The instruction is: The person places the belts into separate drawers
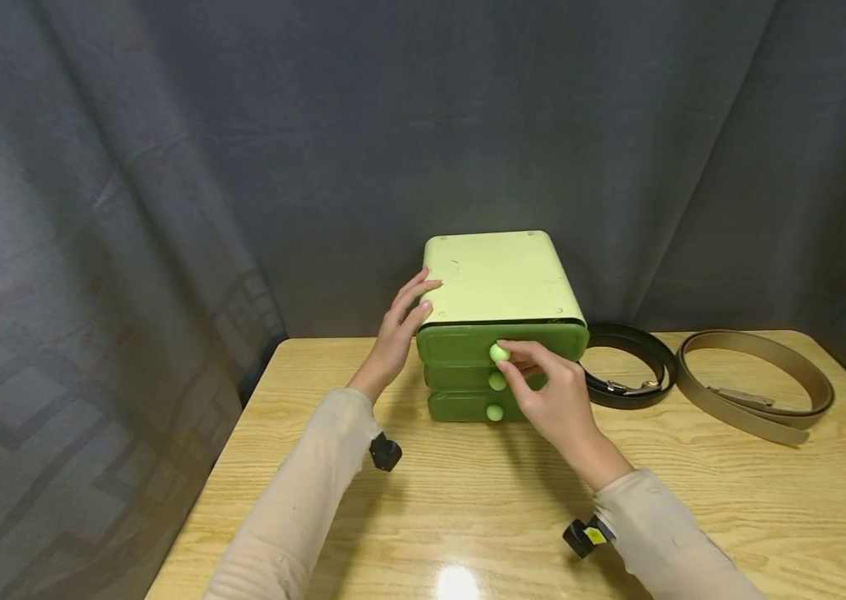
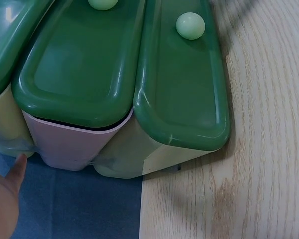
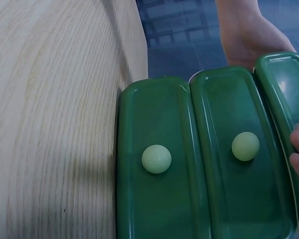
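Your right grip has the light-green knob of the top drawer pinched between thumb and fingertips. Left grip is spread against the left edge of the mini three-drawer cabinet, by the bench's back edge. I'd slide that drawer dead straight, bracing with your left so nothing twists. Black belt and tan belt lie toward the back-right corner. Drawer's inside is hidden, and the right wrist view crops your pinch.
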`<action>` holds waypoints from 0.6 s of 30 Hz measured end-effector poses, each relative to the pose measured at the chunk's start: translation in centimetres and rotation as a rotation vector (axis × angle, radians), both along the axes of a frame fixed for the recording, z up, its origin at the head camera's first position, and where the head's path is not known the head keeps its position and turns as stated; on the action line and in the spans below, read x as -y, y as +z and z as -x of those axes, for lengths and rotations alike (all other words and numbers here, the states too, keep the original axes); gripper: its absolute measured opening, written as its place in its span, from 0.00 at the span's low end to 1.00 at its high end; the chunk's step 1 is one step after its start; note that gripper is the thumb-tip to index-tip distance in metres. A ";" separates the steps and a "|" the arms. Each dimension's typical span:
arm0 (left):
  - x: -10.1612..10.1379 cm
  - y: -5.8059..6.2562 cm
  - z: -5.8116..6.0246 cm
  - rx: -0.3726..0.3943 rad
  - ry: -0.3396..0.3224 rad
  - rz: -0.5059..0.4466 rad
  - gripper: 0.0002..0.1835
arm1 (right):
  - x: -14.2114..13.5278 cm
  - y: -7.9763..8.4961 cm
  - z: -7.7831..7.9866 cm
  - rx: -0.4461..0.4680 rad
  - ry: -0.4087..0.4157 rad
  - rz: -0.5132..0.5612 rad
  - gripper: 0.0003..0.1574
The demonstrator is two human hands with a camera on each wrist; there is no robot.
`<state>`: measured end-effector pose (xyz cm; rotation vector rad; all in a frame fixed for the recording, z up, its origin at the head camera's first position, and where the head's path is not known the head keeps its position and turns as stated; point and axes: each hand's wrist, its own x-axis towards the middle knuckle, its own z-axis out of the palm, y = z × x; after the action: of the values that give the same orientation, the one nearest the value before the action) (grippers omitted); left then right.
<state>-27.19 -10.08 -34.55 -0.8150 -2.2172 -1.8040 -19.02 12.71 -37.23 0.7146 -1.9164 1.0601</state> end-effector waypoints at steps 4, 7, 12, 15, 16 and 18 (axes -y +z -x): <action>0.0 -0.1 0.0 -0.013 0.014 0.007 0.23 | 0.0 0.0 0.2 0.005 -0.002 0.001 0.23; 0.0 -0.1 -0.1 -0.016 0.019 0.009 0.23 | 0.0 0.0 0.2 0.014 -0.002 -0.002 0.22; 0.0 1.1 -1.2 -0.011 0.004 0.008 0.23 | 0.1 0.0 0.4 0.022 0.001 -0.006 0.21; -0.1 2.3 -2.3 0.005 -0.008 0.012 0.23 | 0.1 0.1 0.5 0.023 0.002 -0.003 0.21; -0.1 2.7 -2.7 0.015 -0.010 0.015 0.23 | 0.1 0.1 0.5 0.023 0.003 -0.002 0.21; -0.1 2.8 -2.7 0.011 -0.015 0.016 0.23 | 0.1 0.1 0.6 0.024 0.002 0.000 0.21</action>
<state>-24.46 -10.00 -31.79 -0.8294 -2.2415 -1.8038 -19.60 12.65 -37.11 0.7068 -1.9370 1.0739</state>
